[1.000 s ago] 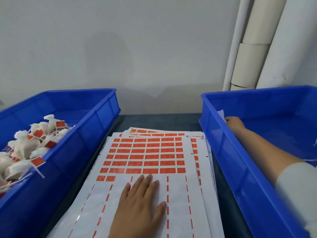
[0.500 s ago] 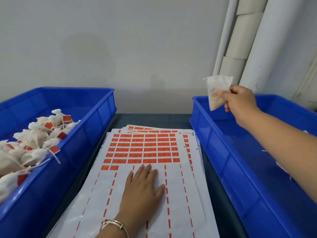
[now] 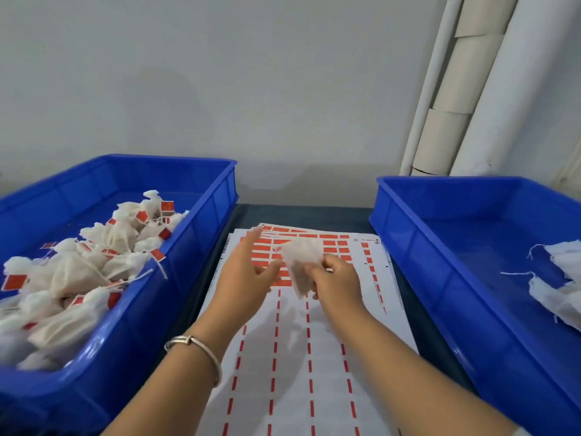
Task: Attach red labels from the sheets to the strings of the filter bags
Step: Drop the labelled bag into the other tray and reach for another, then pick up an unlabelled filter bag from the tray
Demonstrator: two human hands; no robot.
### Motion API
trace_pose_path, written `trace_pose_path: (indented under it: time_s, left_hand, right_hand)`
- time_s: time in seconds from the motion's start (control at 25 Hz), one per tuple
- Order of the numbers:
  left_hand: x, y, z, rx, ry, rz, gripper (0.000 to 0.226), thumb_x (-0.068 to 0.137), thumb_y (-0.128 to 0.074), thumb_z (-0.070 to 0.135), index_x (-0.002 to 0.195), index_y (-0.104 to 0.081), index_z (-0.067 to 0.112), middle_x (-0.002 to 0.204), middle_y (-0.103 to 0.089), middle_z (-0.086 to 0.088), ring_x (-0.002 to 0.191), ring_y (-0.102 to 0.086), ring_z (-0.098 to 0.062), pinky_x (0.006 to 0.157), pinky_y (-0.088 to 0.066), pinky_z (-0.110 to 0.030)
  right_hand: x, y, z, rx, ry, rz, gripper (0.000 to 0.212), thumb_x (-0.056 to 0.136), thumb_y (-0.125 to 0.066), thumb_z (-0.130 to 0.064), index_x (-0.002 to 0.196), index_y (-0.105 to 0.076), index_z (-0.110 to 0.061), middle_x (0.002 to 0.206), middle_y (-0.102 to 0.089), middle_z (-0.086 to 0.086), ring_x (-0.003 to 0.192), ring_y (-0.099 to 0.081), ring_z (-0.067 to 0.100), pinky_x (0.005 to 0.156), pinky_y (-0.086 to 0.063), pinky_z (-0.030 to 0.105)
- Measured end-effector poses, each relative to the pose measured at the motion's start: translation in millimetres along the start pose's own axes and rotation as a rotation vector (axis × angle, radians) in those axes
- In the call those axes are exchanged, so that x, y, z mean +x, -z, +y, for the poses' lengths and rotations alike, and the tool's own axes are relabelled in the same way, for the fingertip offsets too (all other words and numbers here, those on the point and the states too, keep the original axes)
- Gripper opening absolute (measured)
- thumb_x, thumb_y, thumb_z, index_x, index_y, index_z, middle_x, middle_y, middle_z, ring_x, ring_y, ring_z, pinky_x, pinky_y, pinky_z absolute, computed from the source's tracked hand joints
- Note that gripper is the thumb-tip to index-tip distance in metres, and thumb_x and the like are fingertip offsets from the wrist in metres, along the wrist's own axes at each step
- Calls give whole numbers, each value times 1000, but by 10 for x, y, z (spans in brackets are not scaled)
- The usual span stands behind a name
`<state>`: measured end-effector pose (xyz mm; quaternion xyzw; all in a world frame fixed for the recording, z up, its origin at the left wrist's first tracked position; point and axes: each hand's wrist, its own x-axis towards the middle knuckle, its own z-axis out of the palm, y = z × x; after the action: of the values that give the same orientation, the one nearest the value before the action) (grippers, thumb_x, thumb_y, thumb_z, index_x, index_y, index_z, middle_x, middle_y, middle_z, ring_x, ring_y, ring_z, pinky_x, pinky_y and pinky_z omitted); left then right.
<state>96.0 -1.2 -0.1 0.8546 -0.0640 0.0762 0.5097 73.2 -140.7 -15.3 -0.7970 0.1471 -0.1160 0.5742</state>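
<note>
A stack of white sheets with red labels lies between two blue bins; the near rows are stripped down to thin red strips. My right hand pinches a white filter bag above the sheets' middle. My left hand hovers just left of the bag with its fingers spread, holding nothing. The bag's string is not visible.
The blue bin on the left holds several filter bags with red labels. The blue bin on the right holds unlabelled white bags with loose strings. White rolls lean against the wall behind it.
My right hand carried a filter bag out of the right bin to above the sheets. My left hand lifted off the sheet and rose beside the bag.
</note>
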Motion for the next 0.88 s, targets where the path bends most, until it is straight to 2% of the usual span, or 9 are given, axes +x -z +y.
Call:
trace_pose_path:
  time_s: [0.12,0.2,0.32,0.44,0.56,0.76,0.8,0.88]
  left_hand:
    - [-75,-71,-171,6,1,-118,38,84,-65,28,120,-55,32,95,-65,23,75,-63,6,54,-47,-7]
    - [-114,-148,-238,-4,2,-120,33,83,-65,30,113,-56,38,80,-64,24,73,-60,12,52,-43,-3]
    - [-117,-199,-272,-65,2,-111,30,83,-64,32,100,-51,53,77,-63,23,74,-59,10,54,-42,-2]
    - [-124,-184,-294,-70,-20,-100,5,75,-56,45,79,-60,46,74,-63,29,74,-58,8,56,-40,0]
    - [-120,-154,-308,-65,-36,-56,10,69,-52,49,74,-60,46,76,-62,31,79,-56,12,57,-40,1]
    - [-116,-184,-323,-12,-9,-52,7,73,-59,47,70,-60,41,72,-60,26,76,-56,9,52,-42,-3]
    - [-130,-188,-320,-15,-8,-71,6,76,-61,43,71,-60,41,69,-61,27,75,-56,10,51,-41,-2]
    - [-174,-194,-303,-19,-43,-117,8,78,-60,40,72,-58,46,67,-60,34,76,-55,14,53,-39,1]
  right_hand:
    - [-30,23,185,3,81,41,15,91,-59,-32,81,-58,-21,83,-61,-6,76,-61,15,59,-46,10]
    - [-51,7,250,-29,153,43,14,90,-62,-32,79,-56,-25,85,-59,-14,79,-60,11,59,-46,8]
    - [-70,-36,366,9,195,34,13,88,-64,-30,79,-55,-30,88,-58,-22,84,-60,6,62,-48,5]
    - [-54,-26,483,106,131,12,7,88,-64,-33,91,-59,-37,94,-59,-29,90,-59,0,67,-52,10]
    - [-6,24,552,150,70,23,7,88,-64,-35,93,-62,-39,97,-62,-28,91,-60,5,79,-53,19]
    - [29,39,552,187,33,69,4,87,-64,-36,91,-63,-37,99,-62,-29,93,-60,4,84,-51,22]
    - [18,34,545,141,50,88,6,87,-64,-36,90,-61,-39,101,-59,-30,94,-59,3,85,-50,21]
    - [-26,35,513,-39,184,145,21,86,-66,-34,96,-52,-47,113,-50,-27,106,-51,-3,79,-43,5]
